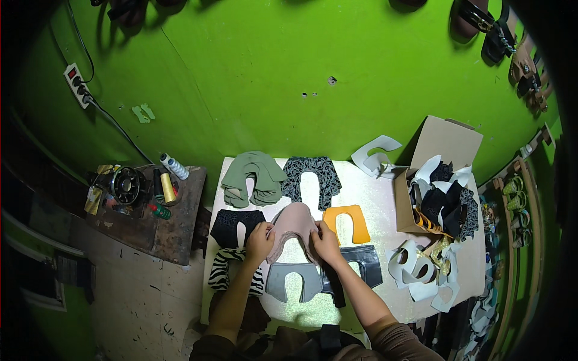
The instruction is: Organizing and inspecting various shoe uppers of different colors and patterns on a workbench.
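Note:
Between my two hands is a stack of dusty-pink U-shaped shoe-upper pieces [293, 218], its curved end pointing away from me. My left hand [261, 240] grips its left leg and my right hand [325, 241] its right leg, fingers closed on the edges. Around it on the table lie more U-shaped pieces: a green stack [253, 174] and a black-and-grey patterned stack [311, 174] behind, orange ones [349, 218] to the right. Black ones [224, 224] and zebra-striped ones [223, 268] are at the left, partly under my left arm. Grey ones [293, 283] and shiny black ones [370, 265] lie nearer me.
On the table's right stands an open cardboard box [404, 204] full of scraps, with white cut-out offcuts [415, 271] before it. At left, a wooden sewing-machine table [180, 240] carries a handwheel [127, 186] and thread spools [174, 166]. Sandals [497, 39] hang on the green wall.

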`<state>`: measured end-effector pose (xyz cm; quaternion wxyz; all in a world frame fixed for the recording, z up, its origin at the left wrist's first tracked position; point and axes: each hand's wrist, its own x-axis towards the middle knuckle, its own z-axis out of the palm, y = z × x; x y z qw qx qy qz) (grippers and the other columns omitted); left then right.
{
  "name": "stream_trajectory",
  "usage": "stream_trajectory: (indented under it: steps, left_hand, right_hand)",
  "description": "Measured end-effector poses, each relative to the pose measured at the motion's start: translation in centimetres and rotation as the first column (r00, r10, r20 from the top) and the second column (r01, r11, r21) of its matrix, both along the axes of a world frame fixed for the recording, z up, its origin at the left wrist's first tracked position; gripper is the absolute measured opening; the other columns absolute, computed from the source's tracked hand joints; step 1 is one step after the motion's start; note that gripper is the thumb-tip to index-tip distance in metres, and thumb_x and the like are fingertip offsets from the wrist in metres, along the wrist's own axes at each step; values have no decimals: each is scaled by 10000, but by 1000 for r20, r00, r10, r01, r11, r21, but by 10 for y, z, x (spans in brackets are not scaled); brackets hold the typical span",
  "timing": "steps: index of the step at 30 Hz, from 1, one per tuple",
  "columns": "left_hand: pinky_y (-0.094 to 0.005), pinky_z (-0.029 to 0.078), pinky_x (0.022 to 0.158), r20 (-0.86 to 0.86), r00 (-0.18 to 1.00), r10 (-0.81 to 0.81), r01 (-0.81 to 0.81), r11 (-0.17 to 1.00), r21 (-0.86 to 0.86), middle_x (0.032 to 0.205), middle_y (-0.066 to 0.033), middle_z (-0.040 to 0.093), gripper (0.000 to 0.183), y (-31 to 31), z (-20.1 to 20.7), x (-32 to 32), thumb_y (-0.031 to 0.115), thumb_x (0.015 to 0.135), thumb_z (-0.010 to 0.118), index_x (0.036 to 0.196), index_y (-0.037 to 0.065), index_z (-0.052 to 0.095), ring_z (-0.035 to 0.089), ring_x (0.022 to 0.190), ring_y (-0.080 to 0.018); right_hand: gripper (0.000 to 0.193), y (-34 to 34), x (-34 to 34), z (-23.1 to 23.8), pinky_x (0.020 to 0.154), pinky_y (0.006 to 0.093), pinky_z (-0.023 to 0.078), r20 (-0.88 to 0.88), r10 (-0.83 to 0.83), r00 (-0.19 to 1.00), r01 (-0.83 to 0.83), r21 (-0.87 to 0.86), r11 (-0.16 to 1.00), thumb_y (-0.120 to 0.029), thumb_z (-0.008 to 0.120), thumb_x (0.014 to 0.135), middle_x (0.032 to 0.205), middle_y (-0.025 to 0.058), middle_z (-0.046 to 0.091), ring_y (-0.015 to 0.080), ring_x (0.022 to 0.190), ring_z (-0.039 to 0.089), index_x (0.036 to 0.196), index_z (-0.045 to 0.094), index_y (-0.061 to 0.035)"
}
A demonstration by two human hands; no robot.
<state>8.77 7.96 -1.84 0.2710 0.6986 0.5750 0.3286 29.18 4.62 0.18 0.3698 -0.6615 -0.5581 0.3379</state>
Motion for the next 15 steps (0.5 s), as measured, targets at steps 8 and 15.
stream_trajectory:
  steps: [8,15]
  left_hand:
    - [-289,479,623,212,975,59,-35,992,-119,800,-148,624,187,1,-7,-4,98,811,573,965,-3,540,620,700,-207]
    - [-334,479,621,62,996,57,-43,976,-211,829,-148,621,213,-3,2,-7,131,789,583,974,29,559,610,696,-280]
  right_hand:
    - [241,6,6,-5,635,255,430,-326,-60,943,38,-73,997,-144,529,856,784,89,590,129,694,537,1047,513,2]
    - [309,2,8,-5,665,324,453,-31,-15,999,10,-173,985,-195,561,820,785,143,599,247,708,575,1043,533,17]
